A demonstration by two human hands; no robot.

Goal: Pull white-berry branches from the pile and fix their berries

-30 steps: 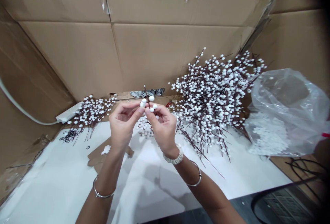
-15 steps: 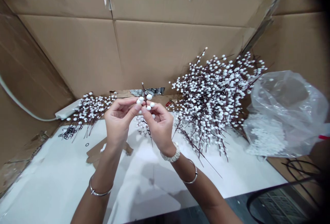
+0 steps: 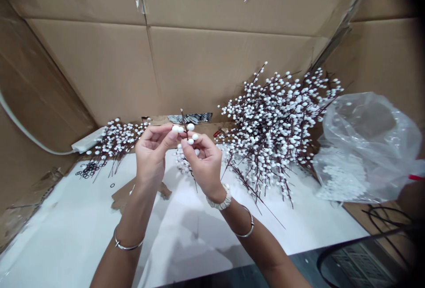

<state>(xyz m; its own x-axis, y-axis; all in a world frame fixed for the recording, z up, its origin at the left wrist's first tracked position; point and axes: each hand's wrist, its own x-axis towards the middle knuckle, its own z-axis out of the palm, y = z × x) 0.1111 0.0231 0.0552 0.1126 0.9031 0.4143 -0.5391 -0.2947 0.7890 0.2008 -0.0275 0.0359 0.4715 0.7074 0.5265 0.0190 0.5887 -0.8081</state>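
Observation:
Both hands meet over the white tabletop (image 3: 83, 221) around one brown stem with white berries (image 3: 190, 127). My right hand (image 3: 206, 164) pinches this berry stem between thumb and fingers, its tip pointing up. Thumb and forefinger of my left hand (image 3: 151, 155) close on a white berry (image 3: 175, 128) at the stem's left side. The lower stem is partly hidden behind my right hand. More white berries (image 3: 182, 163) show just below and behind the hands.
A large heap of berry stems (image 3: 275, 124) lies to the right, beside a clear plastic bag (image 3: 365, 146) of white berries. Leftward are a smaller stem pile (image 3: 116, 140), black rings (image 3: 88, 170), a power strip (image 3: 89, 140) and a cardboard scrap (image 3: 124, 194). Cardboard walls (image 3: 232, 67) enclose the table.
My left fingers have shifted slightly left, away from the stem, with the berry. The stem's tip has tilted a little to the left.

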